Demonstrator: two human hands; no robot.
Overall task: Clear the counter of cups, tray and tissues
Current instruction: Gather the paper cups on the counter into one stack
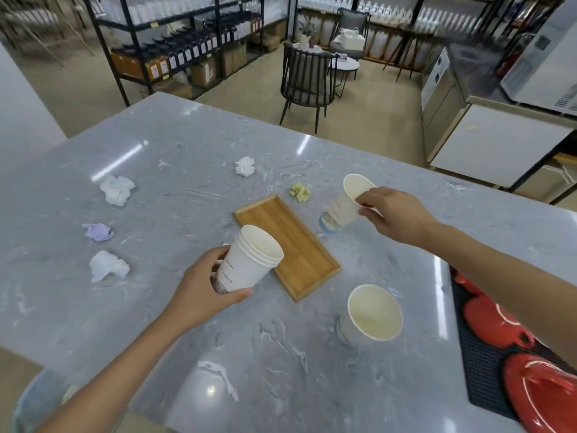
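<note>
My left hand (203, 287) grips a stack of nested white paper cups (249, 260), tilted, over the near left edge of the empty wooden tray (299, 254). My right hand (390, 214) pinches the rim of another white paper cup (346, 204), tilted just right of the tray. A third white cup (371, 314) stands alone on the grey marble counter (281, 370) near the front. Crumpled tissues lie scattered: white ones (117, 189) (245, 166) (107, 265), a lilac one (98, 231) and a yellow one (300, 192).
A black mat (480, 370) with red crockery (490, 320) lies at the counter's right edge. Beyond the counter are a dark chair (304, 79), a small round table (343, 65), shelving racks (187, 42) and steel cabinets (487, 142).
</note>
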